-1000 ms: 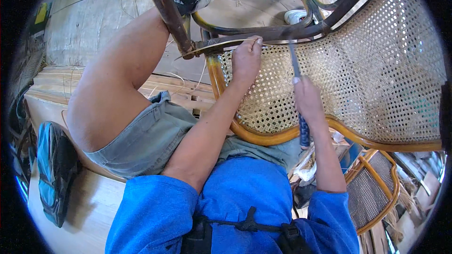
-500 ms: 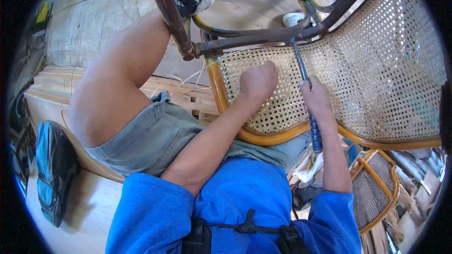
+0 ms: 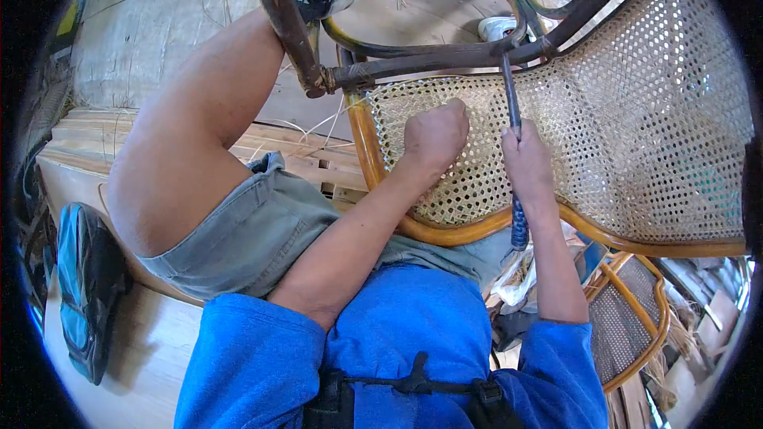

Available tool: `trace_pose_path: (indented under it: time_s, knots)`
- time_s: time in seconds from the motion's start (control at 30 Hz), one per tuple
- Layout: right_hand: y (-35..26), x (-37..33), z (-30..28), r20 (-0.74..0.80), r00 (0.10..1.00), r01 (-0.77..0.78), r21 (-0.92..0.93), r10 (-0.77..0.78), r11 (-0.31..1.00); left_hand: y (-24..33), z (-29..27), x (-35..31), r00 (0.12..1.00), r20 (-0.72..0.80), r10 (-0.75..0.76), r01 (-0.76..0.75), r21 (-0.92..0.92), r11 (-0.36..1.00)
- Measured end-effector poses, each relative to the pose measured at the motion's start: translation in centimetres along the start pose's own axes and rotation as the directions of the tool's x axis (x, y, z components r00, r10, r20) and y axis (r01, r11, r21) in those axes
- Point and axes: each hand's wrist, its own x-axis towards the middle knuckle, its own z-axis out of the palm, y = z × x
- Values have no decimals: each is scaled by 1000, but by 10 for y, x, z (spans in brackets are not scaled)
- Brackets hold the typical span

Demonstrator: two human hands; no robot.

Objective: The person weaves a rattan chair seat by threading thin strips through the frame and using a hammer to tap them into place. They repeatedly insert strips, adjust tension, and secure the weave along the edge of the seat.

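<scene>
My right hand (image 3: 528, 160) is wrapped round the shaft of a hammer (image 3: 512, 99) with a dark shaft and a blue-black ribbed grip. Its far end meets the dark rail (image 3: 429, 59) of a rattan chair, where the head is hard to make out. My left hand (image 3: 435, 133) is a closed fist over the woven cane panel (image 3: 485, 183) of that chair; what its fingers hold, if anything, is hidden. Honey-coloured rattan (image 3: 461, 230) edges the panel near my lap. Thin loose cane strands (image 3: 322, 123) stick out at the panel's left corner.
Another rattan piece with a woven panel (image 3: 632, 326) stands at the lower right, beside a white plastic bag (image 3: 520, 290) and scraps. A teal and black bag (image 3: 83, 294) lies on the left. My bent leg (image 3: 199, 135) flanks the chair; wooden boards (image 3: 95, 139) lie beyond it.
My right hand and the hammer's grip have shifted slightly left and toward the far side. The hammer's far end is slightly farther up and right. My left hand stays nearly still.
</scene>
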Motion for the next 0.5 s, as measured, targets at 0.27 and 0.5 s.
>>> trace_pose_path:
  time_s: [0.27, 0.5]
  knots:
    - [11, 1, 5, -1, 1000, 24, 27, -24, 999, 0, 2, 0, 998, -66, 20, -22, -24, 999]
    - [4, 4, 2, 49, 999, -22, -45, 24, 999, 3, -3, 0, 999, -34, 22, -22, -6, 1000]
